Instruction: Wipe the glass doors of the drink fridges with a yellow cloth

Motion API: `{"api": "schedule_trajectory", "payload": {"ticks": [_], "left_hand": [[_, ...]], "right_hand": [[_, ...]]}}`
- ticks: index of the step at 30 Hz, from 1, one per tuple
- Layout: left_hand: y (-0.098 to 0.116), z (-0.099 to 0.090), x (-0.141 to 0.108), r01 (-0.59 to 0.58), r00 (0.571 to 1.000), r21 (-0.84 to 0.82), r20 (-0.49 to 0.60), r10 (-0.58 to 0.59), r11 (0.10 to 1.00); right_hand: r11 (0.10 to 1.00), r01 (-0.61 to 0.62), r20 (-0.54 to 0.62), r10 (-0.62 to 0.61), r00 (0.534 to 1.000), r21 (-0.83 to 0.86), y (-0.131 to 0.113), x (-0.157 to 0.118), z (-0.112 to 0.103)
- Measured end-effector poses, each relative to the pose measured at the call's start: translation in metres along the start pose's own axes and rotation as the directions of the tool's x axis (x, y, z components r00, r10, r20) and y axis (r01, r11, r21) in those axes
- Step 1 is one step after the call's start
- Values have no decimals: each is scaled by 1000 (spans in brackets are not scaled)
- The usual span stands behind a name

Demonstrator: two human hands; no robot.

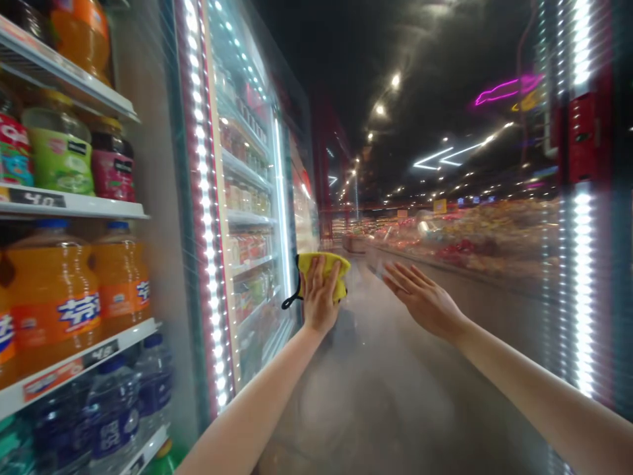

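My left hand (320,297) is spread over a yellow cleaning cloth (341,267) with dark edging and a black hanging loop, pressing it flat against what looks like a clear glass door pane (395,396). To the right, my right hand (425,300) is held out with straight fingers and nothing in it. Whether its fingertips touch the glass I cannot tell. Both forearms reach up from the bottom of the view.
On the left, open cooler shelves (74,206) hold orange soda bottles (54,290), juice bottles and water bottles (111,409). Bright light strips (583,284) run up both sides. Beyond lie another lit cooler (250,218) and a blurred produce display (469,237).
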State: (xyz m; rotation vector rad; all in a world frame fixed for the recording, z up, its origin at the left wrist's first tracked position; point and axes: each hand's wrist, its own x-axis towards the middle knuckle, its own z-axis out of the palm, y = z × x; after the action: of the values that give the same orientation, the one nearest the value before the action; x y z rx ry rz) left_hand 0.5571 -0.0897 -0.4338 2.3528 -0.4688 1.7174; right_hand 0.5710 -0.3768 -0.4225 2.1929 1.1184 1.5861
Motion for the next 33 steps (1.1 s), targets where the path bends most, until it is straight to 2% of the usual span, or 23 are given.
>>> {"api": "schedule_trajectory", "payload": {"ticks": [2, 4, 6, 7, 9, 11, 12, 14, 16, 18, 19, 21, 23, 25, 27, 29, 31, 33], "left_hand": [[21, 7, 25, 131, 986, -33, -101, -134, 991], [42, 16, 32, 116, 989, -52, -89, -121, 992], [52, 23, 16, -33, 999, -41, 3, 33, 999], [53, 25, 3, -141, 988, -40, 58, 143, 989], [46, 25, -23, -339, 928, -57, 142, 344, 939], [37, 23, -33, -409, 899, -64, 146, 414, 910], [36, 21, -30, -386, 912, -54, 124, 390, 921], [43, 21, -7, -251, 966, -31, 60, 252, 967], [65, 26, 23, -88, 996, -43, 13, 88, 995], [91, 34, 45, -20, 1000, -76, 0, 20, 997], [102, 39, 48, -29, 1000, -84, 8, 30, 996], [115, 47, 38, -133, 989, -81, 49, 137, 988], [114, 52, 17, -299, 947, -84, 98, 306, 951], [104, 54, 0, -417, 896, -113, 119, 429, 902], [98, 53, 2, -379, 913, -134, 104, 394, 915], [106, 54, 22, -247, 963, -150, 69, 259, 957], [127, 59, 48, -141, 988, -168, 38, 149, 976], [156, 70, 62, -121, 991, -177, 31, 128, 977]], "right_hand": [[1000, -6, 6, 6, 1000, -5, 4, -3, -2], [1000, -13, 12, 13, 1000, -17, 6, -8, -3], [999, -28, 23, 29, 999, -29, 8, -17, -4], [999, -38, 29, 39, 999, -32, 10, -23, -5], [998, -52, 40, 53, 998, -34, 16, -35, -7], [998, -48, 47, 49, 998, -34, 23, -48, -10], [999, -43, 50, 45, 998, -33, 27, -52, -11], [999, -40, 55, 42, 998, -30, 33, -59, -13], [998, -48, 57, 49, 997, -28, 38, -62, -14], [998, -57, 61, 59, 996, -28, 41, -64, -15], [998, -59, 62, 61, 996, -28, 43, -66, -16], [997, -59, 68, 62, 996, -40, 48, -72, -19], [996, -58, 81, 63, 995, -67, 55, -82, -23], [994, -58, 107, 68, 992, -95, 65, -92, -29], [992, -52, 131, 66, 989, -111, 75, -101, -35], [992, -49, 137, 66, 988, -119, 85, -107, -40], [990, -66, 122, 81, 989, -127, 91, -111, -44], [986, -98, 105, 112, 988, -132, 96, -116, -46]]}}
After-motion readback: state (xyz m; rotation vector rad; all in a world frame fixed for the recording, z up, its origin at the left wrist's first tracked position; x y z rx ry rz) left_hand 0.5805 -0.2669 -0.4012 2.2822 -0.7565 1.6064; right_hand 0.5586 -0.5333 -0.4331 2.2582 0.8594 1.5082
